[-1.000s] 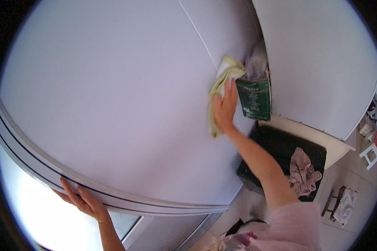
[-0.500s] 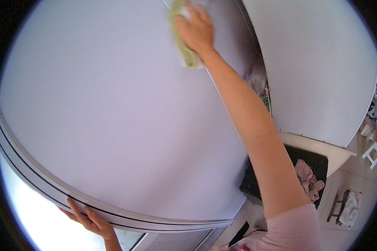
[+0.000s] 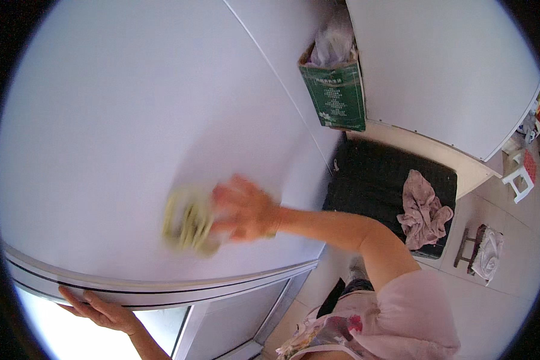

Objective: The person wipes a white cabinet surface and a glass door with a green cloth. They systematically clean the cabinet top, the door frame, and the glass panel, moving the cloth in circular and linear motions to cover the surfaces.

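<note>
A large smooth whitish panel [image 3: 102,150] fills the left and middle of the view. My right hand [image 3: 246,210] is over its lower part, arm stretched in from the right and fingers blurred by motion. A yellow-green cloth [image 3: 192,222], bunched and blurred, lies against the panel at my right fingertips, within that hand's hold. At lower left, my left hand [image 3: 105,313] rests with outstretched fingers on the pale frame [image 3: 162,294] with dark lines along the panel's edge. No object shows in it.
A green cardboard box [image 3: 336,99] holding plastic bags stands beside a white cabinet side [image 3: 444,72]. Below is a black case-like object [image 3: 366,180] with a crumpled pinkish cloth [image 3: 423,210] on it. On the tiled floor stand a small stool [image 3: 483,255] and a white-and-red stool [image 3: 522,174].
My right hand has swept the yellow-green cloth from the top down and left to the panel's lower part. My left hand stays on the frame. The view has shifted, showing the green box.
</note>
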Demonstrator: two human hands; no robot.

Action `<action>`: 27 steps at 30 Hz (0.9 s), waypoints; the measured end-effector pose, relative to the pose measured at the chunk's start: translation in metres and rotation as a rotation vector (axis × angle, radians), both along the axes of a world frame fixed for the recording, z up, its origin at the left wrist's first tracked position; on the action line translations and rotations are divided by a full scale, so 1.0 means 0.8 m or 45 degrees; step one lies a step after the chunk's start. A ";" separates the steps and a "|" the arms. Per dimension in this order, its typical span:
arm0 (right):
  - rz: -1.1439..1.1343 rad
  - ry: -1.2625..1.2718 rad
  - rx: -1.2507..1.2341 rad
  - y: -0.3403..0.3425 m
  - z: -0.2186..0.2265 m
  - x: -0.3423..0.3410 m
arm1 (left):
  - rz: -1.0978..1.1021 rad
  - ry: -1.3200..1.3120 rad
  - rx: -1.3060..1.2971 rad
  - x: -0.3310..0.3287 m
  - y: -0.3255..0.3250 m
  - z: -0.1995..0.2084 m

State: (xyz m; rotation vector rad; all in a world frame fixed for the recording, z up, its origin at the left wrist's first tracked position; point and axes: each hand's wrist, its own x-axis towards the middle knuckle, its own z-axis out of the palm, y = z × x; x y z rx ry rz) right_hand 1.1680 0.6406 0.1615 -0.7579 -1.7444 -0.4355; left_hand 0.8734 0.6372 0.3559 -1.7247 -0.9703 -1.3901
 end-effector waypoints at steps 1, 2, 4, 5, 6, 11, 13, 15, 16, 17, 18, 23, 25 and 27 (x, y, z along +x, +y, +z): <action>-0.152 0.202 0.017 0.010 -0.023 0.023 | 0.033 0.020 0.002 0.000 -0.002 -0.002; -0.317 0.398 0.039 0.025 -0.056 0.049 | 0.055 0.037 0.009 0.001 -0.001 -0.002; -0.723 0.712 -0.184 0.045 -0.128 0.087 | 0.034 -0.021 -0.016 -0.004 0.000 -0.008; -0.787 1.015 -0.308 0.047 -0.153 0.099 | 0.031 -0.025 -0.019 -0.001 0.001 -0.012; -0.850 1.317 -0.437 0.047 -0.175 0.098 | 0.031 -0.028 -0.020 0.000 0.002 -0.014; -0.830 2.136 -0.823 0.019 -0.305 -0.045 | -0.248 -0.059 -0.065 0.018 0.009 -0.011; -0.542 2.467 -0.987 -0.001 -0.328 -0.127 | -0.221 -0.013 -0.002 0.011 0.009 -0.010; -0.180 2.857 -0.979 -0.013 -0.311 -0.191 | -0.338 0.026 -0.025 0.003 0.009 -0.008; -0.147 2.886 -1.070 -0.015 -0.289 -0.201 | -0.398 0.088 -0.010 -0.008 0.019 -0.012; -0.294 2.570 -1.029 -0.020 -0.268 -0.210 | -0.499 0.068 -0.050 -0.008 0.028 -0.018; -0.379 2.242 -1.014 -0.039 -0.208 -0.227 | -0.553 0.059 -0.085 -0.014 0.022 -0.014; -0.166 0.728 -0.425 -0.067 -0.050 -0.224 | -0.321 0.007 -0.154 0.012 -0.011 -0.043; 0.210 0.931 -0.359 -0.073 -0.045 -0.232 | -0.593 -0.017 -0.344 0.003 -0.052 -0.115; 0.449 1.243 -0.538 -0.120 -0.055 -0.261 | -0.828 -0.165 -0.616 -0.042 -0.120 -0.202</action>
